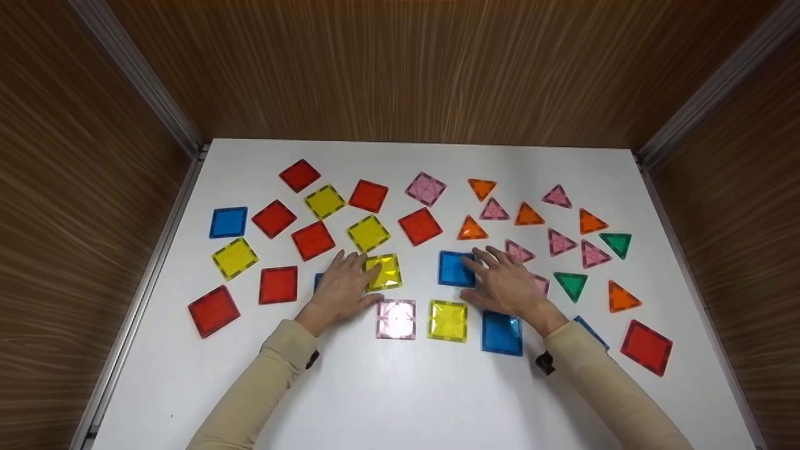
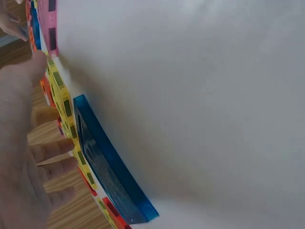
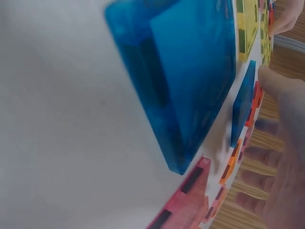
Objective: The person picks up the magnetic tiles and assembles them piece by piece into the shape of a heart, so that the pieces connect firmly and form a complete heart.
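In the head view my left hand (image 1: 340, 286) is over the left middle, its index fingertip overlapping a translucent yellow square magnetic tile (image 1: 390, 275). Its thumb reaches to the corner of a pink square tile (image 1: 396, 320). A blue square tile (image 1: 318, 280) lies partly hidden beneath that hand; the left wrist view shows the blue tile (image 2: 109, 167) beside loosely spread fingers. My right hand (image 1: 505, 284) has its fingers relaxed, with the index over another blue square tile (image 1: 451, 269). Nearer the wrist lies a further blue square tile (image 1: 502, 334), which looms large in the right wrist view.
Between the hands' near sides sits a yellow square tile (image 1: 447, 320). Several red, yellow and blue squares, such as a red tile (image 1: 278, 285), spread over the left; orange, pink and green triangles, like this green triangle (image 1: 570, 285), fill the right. Wood-grain panels (image 1: 400, 75) enclose the white table (image 1: 375, 400).
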`<state>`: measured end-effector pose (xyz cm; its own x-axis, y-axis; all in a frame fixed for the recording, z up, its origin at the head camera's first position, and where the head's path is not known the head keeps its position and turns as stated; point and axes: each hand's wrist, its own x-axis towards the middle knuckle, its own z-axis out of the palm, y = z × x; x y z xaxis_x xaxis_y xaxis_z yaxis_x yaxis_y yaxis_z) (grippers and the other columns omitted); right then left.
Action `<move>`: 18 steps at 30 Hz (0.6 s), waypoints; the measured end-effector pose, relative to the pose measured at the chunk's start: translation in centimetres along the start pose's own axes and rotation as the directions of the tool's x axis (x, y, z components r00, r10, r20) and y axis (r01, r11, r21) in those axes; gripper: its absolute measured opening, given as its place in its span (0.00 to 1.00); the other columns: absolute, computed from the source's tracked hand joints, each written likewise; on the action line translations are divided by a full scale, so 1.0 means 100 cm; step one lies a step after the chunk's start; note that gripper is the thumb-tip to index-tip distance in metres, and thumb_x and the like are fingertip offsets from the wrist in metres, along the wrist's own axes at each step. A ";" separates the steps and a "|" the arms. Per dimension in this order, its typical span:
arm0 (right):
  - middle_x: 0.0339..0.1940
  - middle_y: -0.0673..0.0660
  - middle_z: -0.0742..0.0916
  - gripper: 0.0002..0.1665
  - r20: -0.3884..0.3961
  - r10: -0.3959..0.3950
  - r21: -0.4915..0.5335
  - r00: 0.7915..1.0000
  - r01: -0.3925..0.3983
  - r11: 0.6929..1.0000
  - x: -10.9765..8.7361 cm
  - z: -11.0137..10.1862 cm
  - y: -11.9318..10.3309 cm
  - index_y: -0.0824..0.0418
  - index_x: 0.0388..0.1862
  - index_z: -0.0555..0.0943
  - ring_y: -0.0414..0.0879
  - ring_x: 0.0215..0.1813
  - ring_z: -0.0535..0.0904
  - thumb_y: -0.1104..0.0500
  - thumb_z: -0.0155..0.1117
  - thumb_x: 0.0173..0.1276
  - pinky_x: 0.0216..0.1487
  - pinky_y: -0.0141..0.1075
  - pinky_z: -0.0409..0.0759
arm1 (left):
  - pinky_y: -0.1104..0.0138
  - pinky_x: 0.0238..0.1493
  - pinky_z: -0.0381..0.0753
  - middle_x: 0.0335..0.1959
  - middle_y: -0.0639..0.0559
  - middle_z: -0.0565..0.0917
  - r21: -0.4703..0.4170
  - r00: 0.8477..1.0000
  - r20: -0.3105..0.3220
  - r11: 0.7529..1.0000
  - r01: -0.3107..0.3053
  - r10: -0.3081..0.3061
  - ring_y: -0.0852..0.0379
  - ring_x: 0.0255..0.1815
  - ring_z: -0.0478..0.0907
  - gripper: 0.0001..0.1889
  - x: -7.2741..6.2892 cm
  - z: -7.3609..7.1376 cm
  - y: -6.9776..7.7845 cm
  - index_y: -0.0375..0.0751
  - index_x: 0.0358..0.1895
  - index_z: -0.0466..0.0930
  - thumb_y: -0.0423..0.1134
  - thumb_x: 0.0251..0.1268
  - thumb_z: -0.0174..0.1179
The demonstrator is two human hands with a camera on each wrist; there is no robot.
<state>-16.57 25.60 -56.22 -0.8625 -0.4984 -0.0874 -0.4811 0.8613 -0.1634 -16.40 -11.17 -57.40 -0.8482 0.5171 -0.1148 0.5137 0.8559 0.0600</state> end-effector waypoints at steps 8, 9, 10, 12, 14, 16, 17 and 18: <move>0.81 0.59 0.75 0.33 0.044 0.018 0.041 0.999 -0.019 0.999 0.003 0.003 -0.004 0.48 0.79 0.74 0.65 0.83 0.66 0.40 0.61 0.79 0.78 0.69 0.66 | 0.44 0.81 0.68 0.77 0.40 0.73 0.032 1.000 0.010 0.999 -0.026 0.026 0.39 0.78 0.69 0.31 0.007 -0.004 0.013 0.55 0.81 0.66 0.60 0.81 0.53; 0.81 0.59 0.74 0.33 0.045 0.014 0.049 0.999 -0.016 0.999 0.003 0.003 -0.005 0.48 0.79 0.74 0.65 0.83 0.66 0.40 0.62 0.79 0.78 0.69 0.66 | 0.43 0.81 0.68 0.78 0.40 0.72 0.037 0.999 0.021 0.999 -0.030 0.029 0.39 0.79 0.68 0.32 0.009 -0.005 0.015 0.55 0.81 0.66 0.60 0.81 0.52; 0.81 0.59 0.74 0.33 0.047 0.008 0.057 0.999 -0.010 0.998 0.004 0.003 -0.006 0.47 0.78 0.74 0.65 0.83 0.66 0.40 0.62 0.79 0.78 0.69 0.67 | 0.43 0.81 0.68 0.78 0.40 0.71 0.038 0.999 0.034 0.999 -0.034 0.033 0.39 0.81 0.67 0.32 0.011 -0.006 0.017 0.55 0.82 0.65 0.60 0.82 0.52; 0.81 0.58 0.74 0.33 0.049 -0.006 0.073 0.999 0.002 0.997 0.005 0.003 -0.008 0.47 0.78 0.74 0.65 0.83 0.66 0.40 0.62 0.79 0.77 0.69 0.67 | 0.43 0.82 0.66 0.80 0.41 0.70 0.034 0.998 0.055 0.998 -0.044 0.042 0.39 0.82 0.65 0.32 0.016 -0.008 0.021 0.56 0.82 0.64 0.60 0.82 0.51; 0.81 0.58 0.74 0.33 0.051 -0.013 0.088 0.999 0.008 0.996 0.007 0.003 -0.011 0.46 0.78 0.74 0.64 0.83 0.66 0.41 0.62 0.79 0.77 0.69 0.67 | 0.42 0.83 0.64 0.81 0.42 0.69 0.017 0.996 0.073 0.999 -0.049 0.048 0.39 0.83 0.63 0.32 0.021 -0.009 0.024 0.57 0.83 0.63 0.60 0.82 0.51; 0.81 0.57 0.75 0.32 0.053 -0.015 0.102 0.998 0.010 0.995 0.009 0.003 -0.014 0.45 0.78 0.74 0.63 0.82 0.67 0.41 0.62 0.79 0.77 0.69 0.68 | 0.42 0.84 0.62 0.81 0.42 0.68 -0.009 0.995 0.084 0.999 -0.052 0.053 0.39 0.84 0.62 0.31 0.025 -0.009 0.026 0.57 0.83 0.63 0.59 0.82 0.51; 0.81 0.57 0.75 0.32 0.051 -0.018 0.106 0.999 0.012 0.994 0.010 0.004 -0.015 0.45 0.78 0.74 0.62 0.82 0.67 0.41 0.63 0.79 0.77 0.68 0.68 | 0.41 0.84 0.61 0.81 0.43 0.68 -0.024 0.995 0.084 0.998 -0.056 0.058 0.39 0.84 0.62 0.31 0.027 -0.009 0.027 0.57 0.82 0.64 0.59 0.83 0.51; 0.81 0.57 0.75 0.32 0.050 -0.019 0.110 0.999 0.014 0.994 0.010 0.004 -0.016 0.45 0.78 0.74 0.62 0.82 0.67 0.40 0.63 0.79 0.77 0.68 0.69 | 0.41 0.84 0.61 0.81 0.43 0.68 -0.033 0.994 0.086 0.998 -0.060 0.062 0.39 0.83 0.63 0.31 0.029 -0.009 0.028 0.57 0.82 0.64 0.59 0.83 0.51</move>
<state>-16.64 23.70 -56.50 -0.8442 -0.5191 -0.1334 -0.4727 0.8384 -0.2713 -17.54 -7.32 -56.66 -0.8002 0.5669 -0.1958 0.5588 0.8233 0.0998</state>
